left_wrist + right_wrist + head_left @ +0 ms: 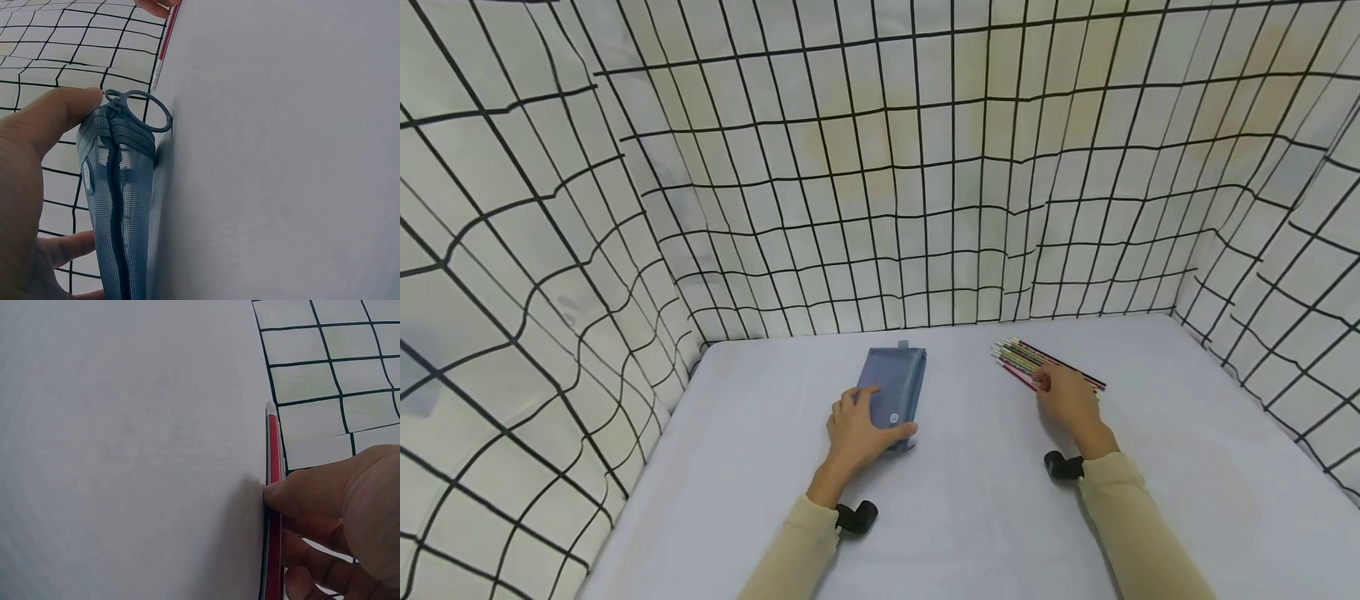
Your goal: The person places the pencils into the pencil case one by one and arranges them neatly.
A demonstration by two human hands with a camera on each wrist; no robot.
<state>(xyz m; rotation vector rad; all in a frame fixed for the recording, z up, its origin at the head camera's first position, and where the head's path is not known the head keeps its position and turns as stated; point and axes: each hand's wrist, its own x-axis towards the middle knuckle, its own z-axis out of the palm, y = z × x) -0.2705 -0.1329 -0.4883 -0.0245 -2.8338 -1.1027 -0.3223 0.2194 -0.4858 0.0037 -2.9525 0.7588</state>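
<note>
Head view: one slim blue fabric pouch [898,392], rectangular, with a small round badge, lay flat on the white-covered table [970,483], left of centre and toward the far edge. The left hand [861,429] spanned it, thumb across the near end, fingers along the left side, clasping it against the table. One bundle of slender coloured wooden pencils [1018,357], pale ends toward the far edge, lay apart from the pouch, toward the table's far right corner; the right hand [1070,402] pinched its nearer part. Left wrist view: pouch seen end-on, mesh-weave, with a dark zip along its side and a blue zip ring [170,124] beside the thumb; whether the zip was closed could not be told. Judged light, soft and yielding, best taken across both long sides. Right wrist view: one red pencil [273,450], foremost, thumb on its side, fingers curled behind. Pencils judged light, stiff, smooth and apt to roll, best gathered together at mid-shaft.
</note>
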